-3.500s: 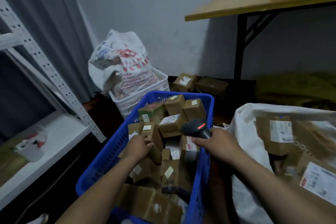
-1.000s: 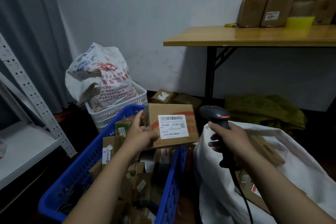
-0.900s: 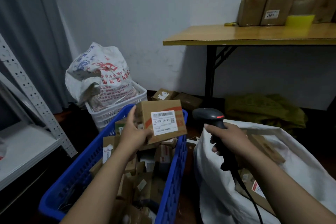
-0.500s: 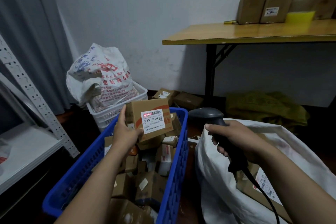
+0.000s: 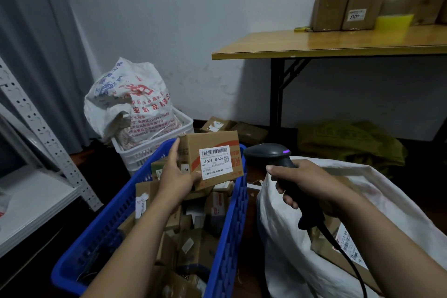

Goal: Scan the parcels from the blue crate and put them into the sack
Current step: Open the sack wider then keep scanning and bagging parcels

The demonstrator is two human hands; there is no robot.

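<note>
One labelled parcel [image 5: 214, 159], gripped by the left hand [image 5: 176, 179] above the far end of the blue crate [image 5: 232, 215]; right hand [image 5: 307, 181], at the parcel's 3 o'clock, clasps a barcode scanner [image 5: 266, 153] over the white sack [image 5: 285, 249].

Labelled brown parcel [image 5: 211, 143], held above the full blue crate [image 5: 231, 215]; white sack [image 5: 278, 239] just beside, mouth open

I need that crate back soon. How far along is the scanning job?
Done: some labelled parcels lie in the white sack. In hand: the left hand holds a cardboard parcel over the blue crate, label showing, beside the barcode scanner gripped by the right hand. Left: many parcels fill the crate.
</note>
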